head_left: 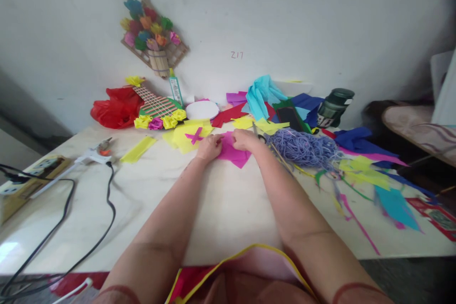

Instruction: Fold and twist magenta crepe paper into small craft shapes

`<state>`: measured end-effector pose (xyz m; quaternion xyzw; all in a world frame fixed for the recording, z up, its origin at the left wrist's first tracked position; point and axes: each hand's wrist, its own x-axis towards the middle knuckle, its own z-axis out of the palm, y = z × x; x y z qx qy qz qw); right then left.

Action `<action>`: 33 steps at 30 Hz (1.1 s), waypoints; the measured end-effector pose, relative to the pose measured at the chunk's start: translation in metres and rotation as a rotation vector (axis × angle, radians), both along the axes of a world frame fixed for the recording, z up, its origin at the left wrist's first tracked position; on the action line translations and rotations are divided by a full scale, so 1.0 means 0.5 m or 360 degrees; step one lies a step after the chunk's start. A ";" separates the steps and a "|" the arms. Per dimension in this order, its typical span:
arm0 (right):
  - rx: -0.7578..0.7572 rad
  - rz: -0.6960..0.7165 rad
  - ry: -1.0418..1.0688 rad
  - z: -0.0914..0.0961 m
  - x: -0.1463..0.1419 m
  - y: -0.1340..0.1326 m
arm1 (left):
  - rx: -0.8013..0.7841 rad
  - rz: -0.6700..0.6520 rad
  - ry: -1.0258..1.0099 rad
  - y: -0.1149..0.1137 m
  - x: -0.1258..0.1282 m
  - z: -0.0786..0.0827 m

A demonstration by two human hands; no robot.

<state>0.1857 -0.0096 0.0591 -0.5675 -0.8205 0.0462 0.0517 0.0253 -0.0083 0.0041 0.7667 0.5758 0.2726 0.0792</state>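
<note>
On the table in front of me lies a piece of magenta crepe paper [233,156], its lower corner pointing toward me. My left hand [210,146] has its fingers closed at the left edge of this paper. My right hand [244,139] is curled over its upper right part, fingertips pressed to the sheet. Yellow crepe paper [181,135] with crossed magenta strips [194,136] on it lies just left of my left hand. Beside my right hand are black-handled scissors [261,138], partly hidden.
A glue gun [96,154], its cord and a power strip [32,178] occupy the left side. Along the wall are a red plastic bag [116,108], a decorated fan shape [156,104] and a glue tube [175,88]. Purple shredded strands [302,147] and a dark jar [335,107] stand right.
</note>
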 end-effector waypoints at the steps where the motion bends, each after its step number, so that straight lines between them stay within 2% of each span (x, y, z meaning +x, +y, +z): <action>1: 0.0085 -0.0019 0.0023 0.002 0.003 0.001 | -0.0011 0.0005 -0.0021 0.001 -0.001 -0.001; 6: 0.0497 -0.0136 0.0351 0.008 0.015 0.015 | -0.0068 0.0014 -0.0335 0.009 -0.010 -0.008; 9: 0.0530 -0.0133 0.0831 0.006 0.016 0.027 | -0.0106 0.0006 -0.0678 0.019 -0.016 -0.016; 11: 0.0385 -0.0081 0.1285 0.004 0.012 0.032 | -0.0154 -0.0003 -0.1028 0.027 -0.020 -0.019; 15: -0.0090 -0.0039 0.2066 0.000 0.000 0.032 | -0.0345 -0.0066 -0.1825 0.036 -0.027 -0.011; 18: -0.0289 -0.0055 0.2359 -0.006 -0.007 0.029 | -0.0535 -0.0097 -0.2049 0.030 -0.030 0.000; 24: -0.0422 -0.0074 0.2610 -0.033 -0.012 0.035 | -0.0528 -0.0298 -0.2341 0.025 -0.040 -0.007; 28: -0.0545 -0.0028 0.2576 -0.046 -0.005 0.037 | -0.0505 -0.0267 -0.2578 0.037 -0.049 -0.019; 33: -0.0671 0.0023 0.2426 -0.042 0.014 0.035 | -0.0645 -0.0328 -0.2407 0.035 -0.049 -0.019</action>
